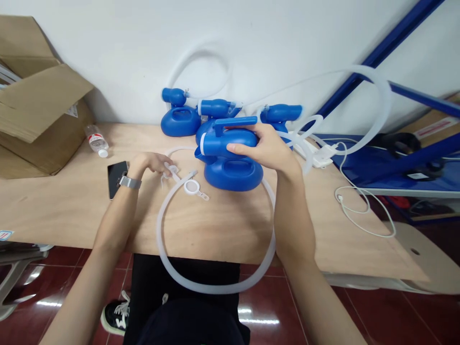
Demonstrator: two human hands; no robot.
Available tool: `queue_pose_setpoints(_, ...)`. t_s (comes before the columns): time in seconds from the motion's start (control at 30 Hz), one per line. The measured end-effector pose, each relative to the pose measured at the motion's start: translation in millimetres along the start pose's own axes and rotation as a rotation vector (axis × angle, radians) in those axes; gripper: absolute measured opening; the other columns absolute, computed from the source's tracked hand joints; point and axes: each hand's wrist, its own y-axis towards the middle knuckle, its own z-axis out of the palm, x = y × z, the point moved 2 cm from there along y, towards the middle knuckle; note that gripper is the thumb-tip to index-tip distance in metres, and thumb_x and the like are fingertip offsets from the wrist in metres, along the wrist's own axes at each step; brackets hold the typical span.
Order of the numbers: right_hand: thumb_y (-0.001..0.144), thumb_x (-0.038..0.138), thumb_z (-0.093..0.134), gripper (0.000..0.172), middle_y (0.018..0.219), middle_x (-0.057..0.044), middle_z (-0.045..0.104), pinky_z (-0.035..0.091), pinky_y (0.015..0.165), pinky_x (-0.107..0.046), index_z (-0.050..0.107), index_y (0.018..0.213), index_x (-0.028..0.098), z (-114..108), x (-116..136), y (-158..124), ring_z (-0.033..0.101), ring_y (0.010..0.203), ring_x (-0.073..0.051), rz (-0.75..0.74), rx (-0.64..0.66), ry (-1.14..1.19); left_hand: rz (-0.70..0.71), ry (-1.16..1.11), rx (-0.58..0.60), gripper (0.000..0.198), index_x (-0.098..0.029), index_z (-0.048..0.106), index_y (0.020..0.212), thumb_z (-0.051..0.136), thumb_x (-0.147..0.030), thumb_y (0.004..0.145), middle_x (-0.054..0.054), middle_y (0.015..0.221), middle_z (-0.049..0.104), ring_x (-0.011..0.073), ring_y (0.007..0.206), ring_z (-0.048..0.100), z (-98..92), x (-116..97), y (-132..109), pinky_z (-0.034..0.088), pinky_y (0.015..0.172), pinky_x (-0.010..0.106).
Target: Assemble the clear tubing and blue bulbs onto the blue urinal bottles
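My right hand is wrapped round the upper part of a blue plastic urinal bottle, which has a spout at its left. That upper part is a blue cylinder with a pale rim, and a flat blue handle shows above it. My left hand is lowered to the table, its fingertips closed on a small clear plastic piece. Beside it lies a white ring cap with a strap. A translucent hose loops from near the cap over the table's front edge.
Several more blue urinal bottles with hoses stand along the wall. On the left are a cardboard box, a water bottle and a phone. A power strip and white cable lie right, near a blue rack.
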Motion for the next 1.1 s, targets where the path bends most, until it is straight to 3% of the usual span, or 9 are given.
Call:
queue_pose_setpoints(0.1, 0.086, 0.067, 0.089, 0.06, 0.133, -0.004, 0.084, 0.058, 0.121, -0.061, 0.085, 0.132, 0.029, 1.4, -1.2, 0.1, 0.077, 0.13, -0.041, 0.011, 0.027, -0.025, 0.003, 0.029, -0.009, 0.069, -0.022, 0.08, 0.135, 0.081, -0.057, 0.075, 0.014, 0.13, 0.082, 0.0338, 0.113, 0.074, -10.0, 6.3, -8.0, 0.057, 0.098, 0.038)
queue_pose_setpoints(0.2, 0.088, 0.06, 0.089, 0.056, 0.137, -0.003, 0.083, 0.055, 0.124, -0.061, 0.084, 0.135, 0.031, 2.2, -2.1, 0.5, 0.076, 0.132, -0.04, 0.007, 0.043, -0.064, -0.025, 0.042, -0.097, 0.079, -0.022, 0.073, 0.148, 0.077, -0.061, 0.079, 0.016, 0.142, 0.078, 0.0351, 0.12, 0.073, -19.5, 13.5, -13.5, 0.057, 0.101, 0.038)
queue_pose_setpoints(0.37, 0.088, 0.063, 0.089, 0.06, 0.139, -0.004, 0.081, 0.052, 0.128, -0.062, 0.082, 0.138, 0.031, 3.3, -11.4, 4.3, 0.072, 0.137, -0.042, 0.046, 0.011, -0.082, -0.123, -0.035, -0.102, 0.068, -0.021, 0.081, 0.131, 0.078, -0.059, 0.076, 0.017, 0.128, 0.082, 0.0339, 0.105, 0.077, -17.8, 17.7, -12.8, 0.061, 0.085, 0.035)
queue_pose_setpoints(0.5, 0.084, 0.073, 0.089, 0.073, 0.141, -0.006, 0.081, 0.052, 0.129, -0.062, 0.08, 0.141, 0.029, 2.7, -26.0, 9.5, 0.073, 0.137, -0.042, 0.084, -0.049, -0.059, 0.01, -0.295, -0.2, 0.055, -0.021, 0.084, 0.111, 0.084, -0.062, 0.076, 0.016, 0.121, 0.082, 0.0307, 0.097, 0.077, -16.1, 7.8, -20.2, 0.061, 0.075, 0.033)
queue_pose_setpoints(0.63, 0.081, 0.075, 0.089, 0.074, 0.142, -0.007, 0.08, 0.052, 0.13, -0.062, 0.081, 0.138, 0.027, 4.5, -51.6, 15.2, 0.071, 0.139, -0.042, 0.105, -0.073, 0.024, 0.227, -0.767, -0.487, 0.039, -0.021, 0.077, 0.097, 0.088, -0.056, 0.082, 0.01, 0.107, 0.08, 0.0261, 0.095, 0.078, -20.0, -14.0, -27.3, 0.065, 0.085, 0.037)
queue_pose_setpoints(0.73, 0.079, 0.07, 0.092, 0.075, 0.146, -0.008, 0.078, 0.057, 0.125, -0.062, 0.08, 0.14, 0.027, 12.2, -81.7, 17.9, 0.072, 0.139, -0.042, 0.216, -0.044, 0.163, 0.356, -1.16, -0.675, 0.036, -0.02, 0.073, 0.095, 0.086, -0.054, 0.09, 0.008, 0.105, 0.079, 0.0251, 0.099, 0.079, -15.1, -37.3, -19.3, 0.067, 0.094, 0.043)
queue_pose_setpoints(0.83, 0.079, 0.066, 0.091, 0.068, 0.151, -0.009, 0.075, 0.06, 0.121, -0.059, 0.081, 0.135, 0.028, 21.7, -111.1, 19.0, 0.069, 0.142, -0.042, 0.352, -0.078, 0.308, 0.408, -1.204, -0.755, 0.034, -0.019, 0.079, 0.103, 0.083, -0.052, 0.096, 0.009, 0.11, 0.08, 0.0238, 0.104, 0.079, -2.2, -59.6, -3.8, 0.066, 0.1, 0.04)
queue_pose_setpoints(0.93, 0.077, 0.063, 0.089, 0.056, 0.15, -0.007, 0.076, 0.056, 0.128, -0.053, 0.084, 0.122, 0.03, 27.0, -128.8, 20.0, 0.062, 0.152, -0.04, 0.401, -0.151, 0.379, 0.46, -1.152, -0.81, 0.039, -0.02, 0.081, 0.122, 0.072, -0.055, 0.106, 0.012, 0.129, 0.077, 0.0256, 0.12, 0.077, 12.1, -72.0, 11.5, 0.065, 0.109, 0.042)
queue_pose_setpoints(1.1, 0.077, 0.063, 0.089, 0.058, 0.149, -0.006, 0.076, 0.057, 0.126, -0.054, 0.084, 0.124, 0.031, 28.4, -137.4, 21.0, 0.067, 0.146, -0.039, 0.423, -0.112, 0.39, 0.444, -1.153, -0.747, 0.055, -0.03, 0.062, 0.162, 0.047, -0.06, 0.117, 0.012, 0.177, 0.045, 0.0306, 0.159, 0.057, 29.3, -73.3, 37.4, 0.051, 0.13, 0.048)
